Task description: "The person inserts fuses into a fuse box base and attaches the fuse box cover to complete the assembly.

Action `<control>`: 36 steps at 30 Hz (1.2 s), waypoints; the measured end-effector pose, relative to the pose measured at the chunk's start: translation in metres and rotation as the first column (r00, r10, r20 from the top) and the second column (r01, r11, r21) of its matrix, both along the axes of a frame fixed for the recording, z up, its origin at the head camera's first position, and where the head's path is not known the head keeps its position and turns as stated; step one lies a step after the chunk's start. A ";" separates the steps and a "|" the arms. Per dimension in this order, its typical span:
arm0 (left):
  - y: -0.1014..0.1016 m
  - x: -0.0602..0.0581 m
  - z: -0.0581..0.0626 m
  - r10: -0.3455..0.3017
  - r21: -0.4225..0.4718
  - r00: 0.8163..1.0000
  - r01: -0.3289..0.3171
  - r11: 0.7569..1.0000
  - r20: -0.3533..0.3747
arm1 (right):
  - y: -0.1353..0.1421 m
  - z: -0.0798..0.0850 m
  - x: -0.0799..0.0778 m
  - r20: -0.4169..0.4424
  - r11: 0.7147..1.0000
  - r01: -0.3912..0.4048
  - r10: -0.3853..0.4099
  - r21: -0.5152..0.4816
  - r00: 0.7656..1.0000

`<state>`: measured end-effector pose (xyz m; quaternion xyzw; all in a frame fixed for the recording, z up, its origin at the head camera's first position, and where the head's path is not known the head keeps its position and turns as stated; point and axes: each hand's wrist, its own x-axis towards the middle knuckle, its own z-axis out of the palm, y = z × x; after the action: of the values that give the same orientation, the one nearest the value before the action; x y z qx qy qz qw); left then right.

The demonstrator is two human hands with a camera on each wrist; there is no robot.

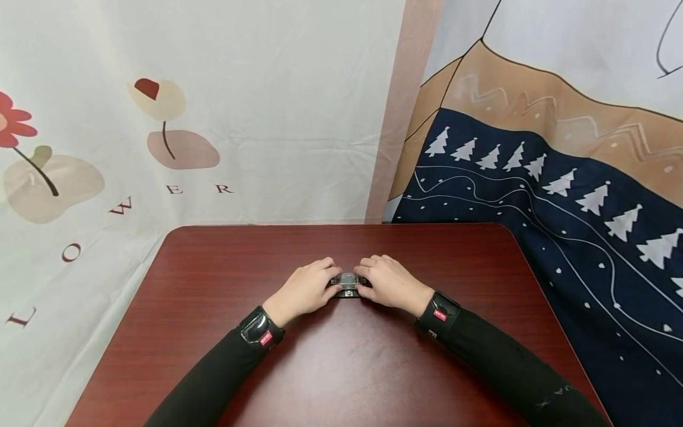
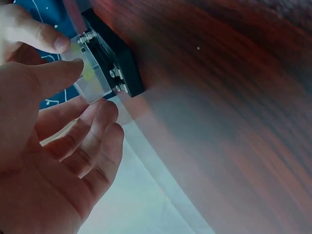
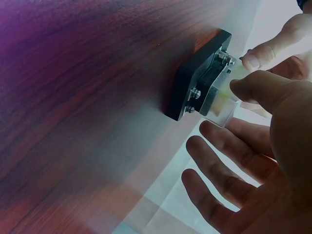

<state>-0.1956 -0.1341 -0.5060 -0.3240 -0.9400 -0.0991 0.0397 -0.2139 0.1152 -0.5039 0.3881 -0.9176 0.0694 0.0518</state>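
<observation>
A small device with a black base point(image 2: 119, 61), metal screw terminals point(image 3: 195, 93) and a clear plastic cover point(image 2: 95, 85) stands on the table, toward its far side. My left hand point(image 1: 304, 289) pinches the cover from the left, thumb on the near side and index finger at the far edge. From the right, my right hand point(image 1: 393, 286) pinches the same cover in a matching way. The other fingers of both hands extend loosely behind the device. Something yellowish shows through the cover.
The device stands on a reddish-brown wooden table point(image 1: 427, 252) with rounded far corners. Behind the table hangs a pale curtain point(image 1: 299, 77) with flower prints; a navy and tan cloth point(image 1: 533, 196) with white trees hangs at the right. Black bands circle both wrists.
</observation>
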 end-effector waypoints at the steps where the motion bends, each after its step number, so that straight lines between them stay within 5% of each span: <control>1: 0.000 0.000 0.000 -0.002 0.001 1.000 0.002 1.000 -0.001 | 0.000 0.000 0.000 0.002 1.000 0.000 0.000 0.001 1.000; 18: 0.000 -0.005 0.002 -0.009 -0.002 0.997 0.010 1.000 0.072 | -0.004 0.002 -0.002 0.078 1.000 -0.016 0.016 -0.007 0.997; 29: 0.001 -0.003 0.000 -0.006 -0.024 0.999 0.008 1.000 0.054 | 0.000 -0.005 0.000 0.095 1.000 0.017 -0.017 -0.001 0.995; 36: -0.001 -0.002 0.000 0.012 -0.024 0.998 -0.010 1.000 0.060 | 0.011 -0.004 0.002 0.216 0.997 0.067 -0.055 -0.047 0.975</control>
<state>-0.1972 -0.1354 -0.5061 -0.3162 -0.9436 -0.0973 0.0081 -0.2114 0.1265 -0.5083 0.3483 -0.9271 0.1342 -0.0349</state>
